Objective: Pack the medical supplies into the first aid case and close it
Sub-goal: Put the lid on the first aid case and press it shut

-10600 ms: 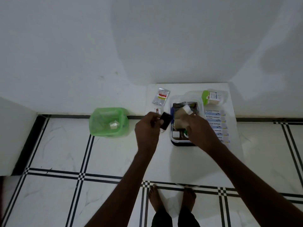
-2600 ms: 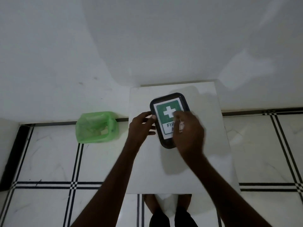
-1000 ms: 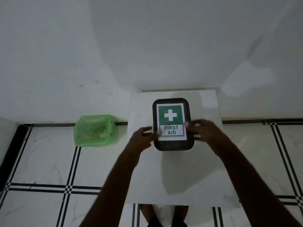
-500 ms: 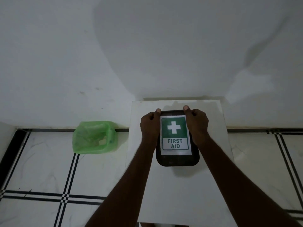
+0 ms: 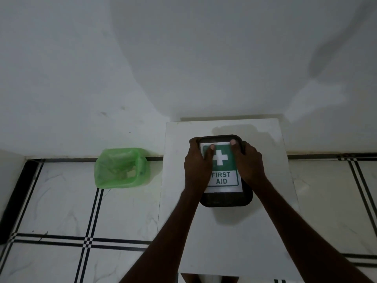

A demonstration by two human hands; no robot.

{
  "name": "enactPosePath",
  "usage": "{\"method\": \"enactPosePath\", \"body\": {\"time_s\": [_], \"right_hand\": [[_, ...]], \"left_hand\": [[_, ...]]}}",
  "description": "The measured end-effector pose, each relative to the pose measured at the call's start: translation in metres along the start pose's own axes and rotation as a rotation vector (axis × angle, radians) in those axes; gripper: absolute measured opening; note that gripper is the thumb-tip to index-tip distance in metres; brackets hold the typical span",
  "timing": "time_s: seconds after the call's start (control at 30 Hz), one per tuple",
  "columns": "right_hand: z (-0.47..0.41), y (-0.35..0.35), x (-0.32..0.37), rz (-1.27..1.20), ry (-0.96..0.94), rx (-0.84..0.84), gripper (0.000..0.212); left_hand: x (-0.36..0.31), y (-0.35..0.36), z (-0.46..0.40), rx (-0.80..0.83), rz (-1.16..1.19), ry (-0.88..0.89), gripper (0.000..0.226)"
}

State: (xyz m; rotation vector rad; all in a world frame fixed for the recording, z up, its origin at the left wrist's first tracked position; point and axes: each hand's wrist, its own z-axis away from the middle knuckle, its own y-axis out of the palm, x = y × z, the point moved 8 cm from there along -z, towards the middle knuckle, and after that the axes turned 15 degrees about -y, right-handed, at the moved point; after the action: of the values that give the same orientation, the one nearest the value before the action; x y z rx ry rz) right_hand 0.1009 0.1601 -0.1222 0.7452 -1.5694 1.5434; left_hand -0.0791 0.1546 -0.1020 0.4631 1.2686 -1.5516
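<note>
The first aid case [image 5: 225, 198] is a dark rounded box lying closed on the white table [image 5: 228, 237]. Its lid carries a white label with a green panel, a white cross and the words FIRST AID. My left hand [image 5: 196, 162] grips the case's far left corner, with the thumb pressed on the label. My right hand [image 5: 248, 160] holds the far right corner, its thumb on the lid's top edge. No loose supplies are in sight.
A green bin with a plastic liner [image 5: 120, 168] stands on the tiled floor left of the table, against the white wall. The table's far edge meets the wall.
Since a second ago my hands slid from the case's near sides up to its far corners. They now wrap further around those corners, thumbs on the lid.
</note>
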Motion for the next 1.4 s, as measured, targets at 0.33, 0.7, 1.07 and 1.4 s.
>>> {"method": "enactPosePath", "body": {"time_s": [0.33,0.7,1.07,1.4], "right_hand": [[0.028,-0.009,-0.006,-0.194,0.141,0.030,0.046],[0.088,0.007,-0.024,-0.251,0.179,-0.048,0.040],[0.070,-0.014,-0.010,0.076,0.057,0.031,0.071],[-0.020,0.011,0.044,0.407,-0.423,0.153,0.043]], "left_hand": [[0.011,-0.017,0.018,0.076,0.128,-0.206,0.062],[0.055,-0.001,0.075,0.114,0.295,-0.265,0.035],[0.042,-0.021,0.061,0.022,0.010,-0.173,0.048],[-0.021,0.010,0.006,0.022,-0.616,0.300,0.060]]}}
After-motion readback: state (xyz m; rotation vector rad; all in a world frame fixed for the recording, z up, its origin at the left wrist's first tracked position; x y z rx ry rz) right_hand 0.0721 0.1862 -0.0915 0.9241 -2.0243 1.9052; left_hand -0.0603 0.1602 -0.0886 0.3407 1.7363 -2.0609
